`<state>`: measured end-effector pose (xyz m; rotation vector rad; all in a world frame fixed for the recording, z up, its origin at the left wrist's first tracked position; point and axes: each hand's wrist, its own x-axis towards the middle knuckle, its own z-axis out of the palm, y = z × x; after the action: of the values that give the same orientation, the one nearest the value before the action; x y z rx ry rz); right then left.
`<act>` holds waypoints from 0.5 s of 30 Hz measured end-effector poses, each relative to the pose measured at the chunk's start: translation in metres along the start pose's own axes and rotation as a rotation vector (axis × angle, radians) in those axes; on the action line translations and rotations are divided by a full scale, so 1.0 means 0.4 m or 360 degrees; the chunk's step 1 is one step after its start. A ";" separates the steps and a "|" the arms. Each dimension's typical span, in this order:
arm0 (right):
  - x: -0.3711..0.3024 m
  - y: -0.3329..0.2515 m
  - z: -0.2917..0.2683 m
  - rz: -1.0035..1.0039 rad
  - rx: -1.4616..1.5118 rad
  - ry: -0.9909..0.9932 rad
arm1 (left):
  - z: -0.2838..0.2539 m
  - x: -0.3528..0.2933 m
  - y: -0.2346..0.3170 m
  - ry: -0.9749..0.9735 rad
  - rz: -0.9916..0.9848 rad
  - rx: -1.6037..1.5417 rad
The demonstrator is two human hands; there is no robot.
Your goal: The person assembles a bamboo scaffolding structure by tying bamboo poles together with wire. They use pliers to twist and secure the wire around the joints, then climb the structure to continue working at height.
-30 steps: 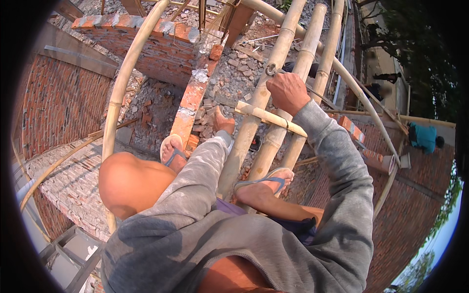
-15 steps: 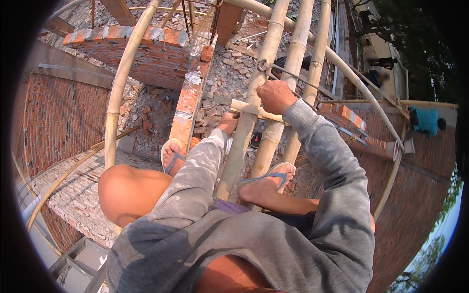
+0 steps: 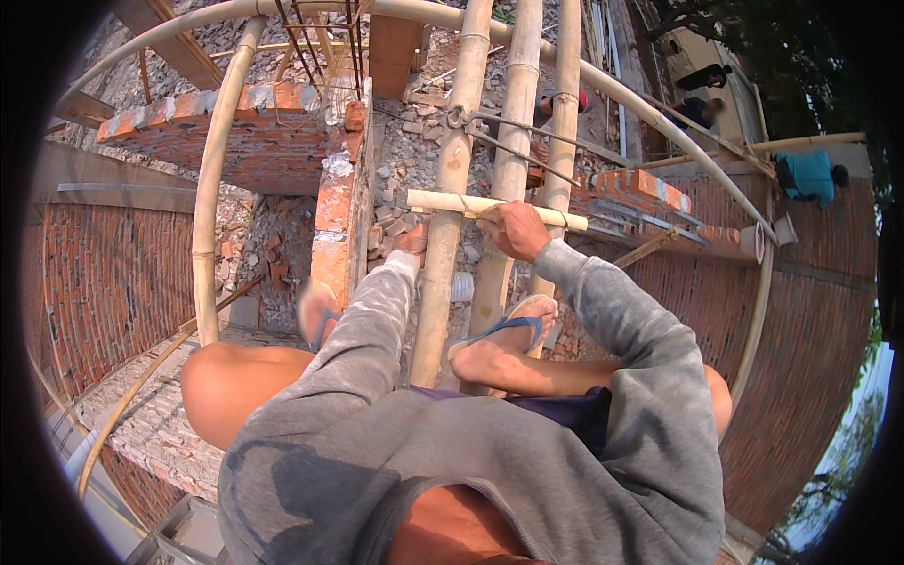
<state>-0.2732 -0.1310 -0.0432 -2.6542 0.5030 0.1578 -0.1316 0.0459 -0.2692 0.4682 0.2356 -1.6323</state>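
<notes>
Bamboo crosspiece (image 3: pixel 471 204) at right fingers (image 3: pixel 507 226), poles (image 3: pixel 517 104) beneath, brick wall (image 3: pixel 122 282), rubble (image 3: pixel 395 169)

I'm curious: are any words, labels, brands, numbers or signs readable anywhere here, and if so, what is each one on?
None: no text can be read anywhere in this view.
Short bamboo crosspiece and long bamboo poles: no writing seen.
Gray sweatshirt: no lettering seen.
Pale bucket-like containers and the distant teal shirt: too small to tell whether they carry any.
</notes>
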 end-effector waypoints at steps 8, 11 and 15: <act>0.005 -0.053 -0.003 -0.0190 -0.0171 0.0075 | 0.046 -0.008 -0.024 0.0110 0.0131 0.0009; -0.017 -0.041 0.011 -0.0444 -0.0322 0.0083 | 0.054 0.010 -0.050 0.0160 0.0170 0.0025; -0.046 -0.027 0.064 -0.0497 -0.0257 0.0152 | 0.057 0.015 -0.064 0.0209 0.0199 0.0042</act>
<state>-0.2871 -0.1047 -0.0586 -2.8674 0.1024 -0.0249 -0.1607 0.0341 -0.2544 0.5995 0.2777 -1.4858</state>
